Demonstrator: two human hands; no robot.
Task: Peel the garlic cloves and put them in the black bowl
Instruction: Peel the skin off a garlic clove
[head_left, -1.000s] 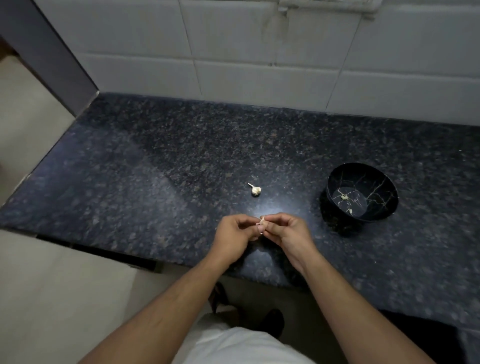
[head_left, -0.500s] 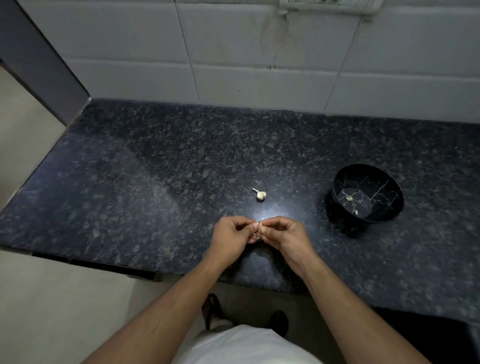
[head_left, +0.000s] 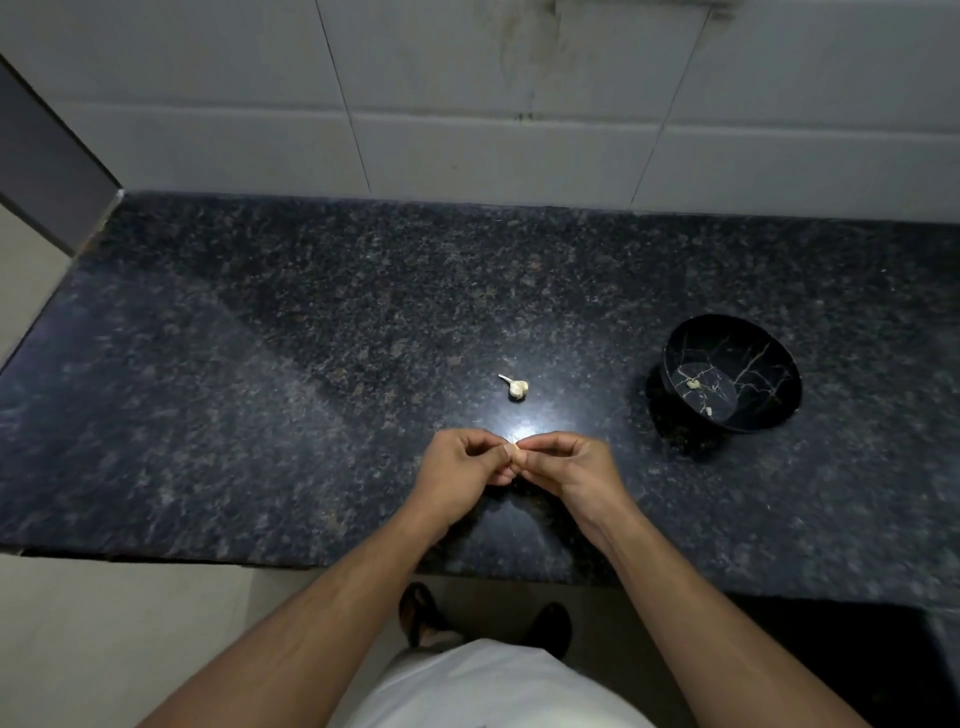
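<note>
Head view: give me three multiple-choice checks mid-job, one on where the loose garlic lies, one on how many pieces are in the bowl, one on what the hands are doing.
1. Where does the loose garlic piece lie?
A. on the countertop, left of the black bowl
B. inside the bowl
C. on the floor

2. How many pale pieces show inside the black bowl?
A. none
B. two
C. six

3. What are the left hand and right hand doing?
A. resting flat
B. lifting the bowl
C. pinching one garlic clove together

Answers: 1 A, it sits on the granite countertop apart from the bowl; 2 B, two small bits on the bowl's floor; 3 C, fingertips of both meet on the clove.
</note>
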